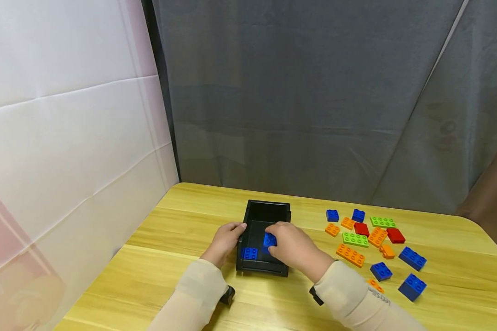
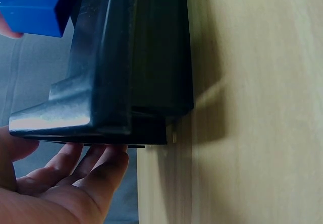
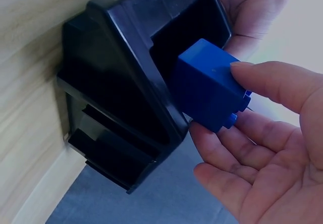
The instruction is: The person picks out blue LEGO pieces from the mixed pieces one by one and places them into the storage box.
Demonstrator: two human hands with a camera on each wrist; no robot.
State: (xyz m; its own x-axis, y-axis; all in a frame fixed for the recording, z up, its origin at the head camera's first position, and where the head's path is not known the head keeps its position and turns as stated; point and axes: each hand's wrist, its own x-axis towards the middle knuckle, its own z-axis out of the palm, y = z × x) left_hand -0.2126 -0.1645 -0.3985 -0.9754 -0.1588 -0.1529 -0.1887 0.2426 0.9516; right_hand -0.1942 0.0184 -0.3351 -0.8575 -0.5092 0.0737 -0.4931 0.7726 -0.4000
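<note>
A black plastic bin [image 1: 268,212] stands on the table, with one blue brick [image 1: 250,253] lying in its near left corner. My left hand [image 1: 225,241] grips the bin's left wall; the left wrist view has the thumb at the rim and the fingers against the outer side. Over the bin's near right part, my right hand [image 1: 296,246] pinches another blue brick [image 3: 209,85] between thumb and fingers. In the right wrist view this brick is tilted, its studs toward the palm. Whether it touches the bin floor I cannot tell.
Right of the bin, loose bricks lie scattered on the wooden table [image 1: 161,257]: orange [image 1: 350,255], lime green [image 1: 355,239], red [image 1: 395,236] and blue [image 1: 412,259]. A grey curtain [image 1: 290,101] hangs behind the table, and a white curtain [image 1: 74,138] is at the left.
</note>
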